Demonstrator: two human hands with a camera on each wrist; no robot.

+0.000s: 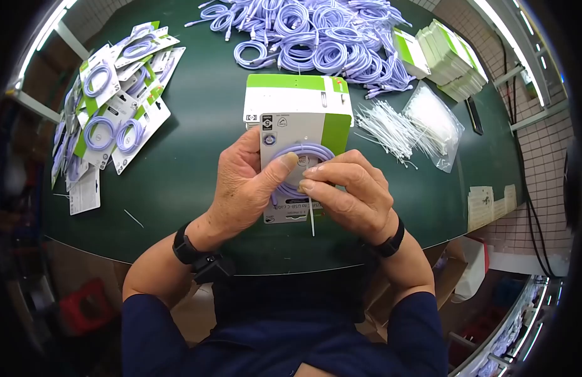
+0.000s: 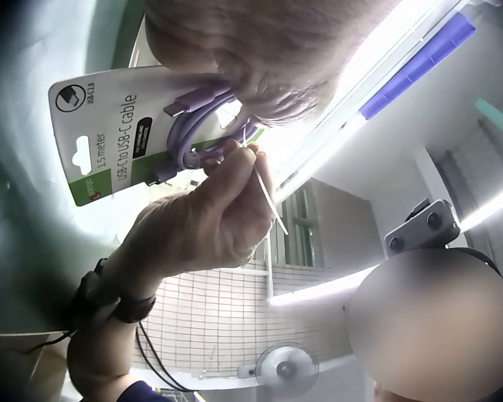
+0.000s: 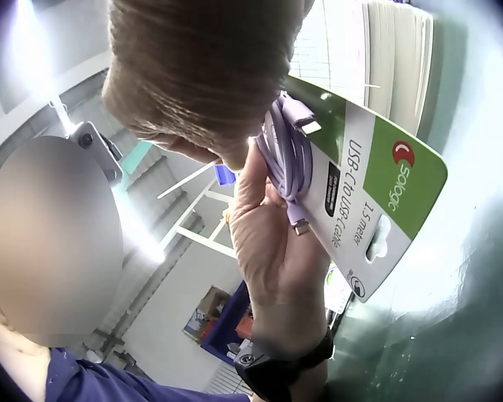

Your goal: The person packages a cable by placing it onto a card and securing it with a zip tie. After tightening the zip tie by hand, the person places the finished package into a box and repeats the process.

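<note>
My left hand (image 1: pixel 240 182) grips a white and green cardboard card (image 1: pixel 289 131), its thumb lying over a coiled lilac USB-C cable (image 1: pixel 313 149) on the card's face. At the middle of the coil, my right hand (image 1: pixel 357 191) pinches a thin white cable tie (image 1: pixel 312 220) whose tail hangs down past the fingers. In the left wrist view, the tie's tail sticks out beyond the right thumb. Both cable plugs (image 3: pixel 300 226) show at the coil's side in the right wrist view. Behind the held card stands a stack of similar cards (image 1: pixel 284 97).
Loose coiled lilac cables (image 1: pixel 328 38) are heaped at the back of the green table (image 1: pixel 196 125). Cards with cables (image 1: pixel 108 100) pile up at left. On the right lie white cable ties (image 1: pixel 388 132), a plastic bag (image 1: pixel 432 122) of them, and stacked cards (image 1: pixel 448 60).
</note>
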